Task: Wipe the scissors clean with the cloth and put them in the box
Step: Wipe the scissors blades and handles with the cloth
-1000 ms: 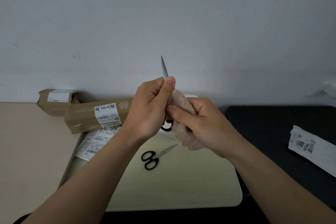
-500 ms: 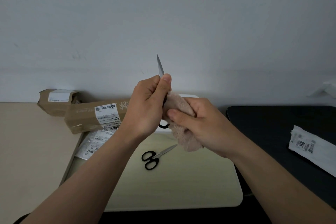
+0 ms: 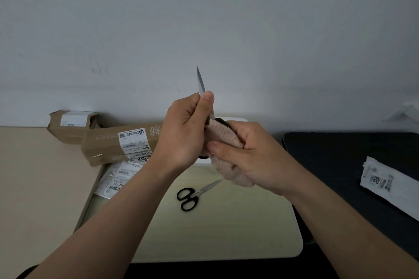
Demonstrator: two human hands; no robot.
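Pinkish cloth in right hand touches scissors.

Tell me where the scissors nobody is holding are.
Head view, centre: the loose scissors lie flat on the pale board, just below the cloth in the right hand.

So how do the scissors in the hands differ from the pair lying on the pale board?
The held scissors point blade-up in the air; the lying pair rests flat on the pale board. The left hand grips the held scissors while the right hand holds the cloth over their handles; the lying pair is untouched and fully visible. Both have black handles.
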